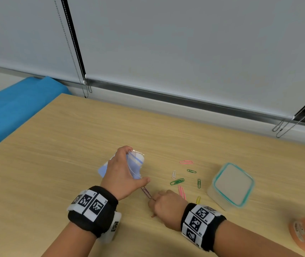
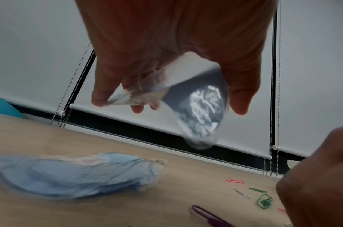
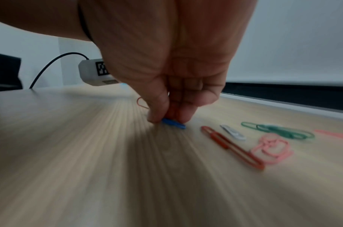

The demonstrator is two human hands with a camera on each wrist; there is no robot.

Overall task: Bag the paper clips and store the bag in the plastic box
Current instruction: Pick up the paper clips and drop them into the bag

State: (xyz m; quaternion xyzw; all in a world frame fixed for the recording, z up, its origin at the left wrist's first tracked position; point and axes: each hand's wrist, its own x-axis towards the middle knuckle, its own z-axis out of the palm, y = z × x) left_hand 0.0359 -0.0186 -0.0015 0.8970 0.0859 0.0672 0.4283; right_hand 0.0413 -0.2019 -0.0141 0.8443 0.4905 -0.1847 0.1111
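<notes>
My left hand (image 1: 129, 164) grips a clear zip bag (image 1: 136, 160) with a blue seal stripe and holds it just above the table; in the left wrist view the bag (image 2: 201, 110) hangs crumpled between thumb and fingers. To its right, my right hand (image 1: 152, 201) is down on the table, where thumb and finger pinch a blue paper clip (image 3: 174, 123). A purple clip (image 1: 146, 192) lies between the two hands. Several coloured clips (image 1: 177, 181) are scattered right of the hands. The plastic box (image 1: 233, 184), teal-rimmed with its lid on, stands further right.
A pile of bluish bags (image 2: 75, 173) lies on the wooden table (image 1: 64, 145) under my left hand. A roll of tape (image 1: 299, 230) sits at the right edge. Blinds with bead chains (image 1: 85, 84) hang behind the table. A blue cloth (image 1: 14, 108) lies far left.
</notes>
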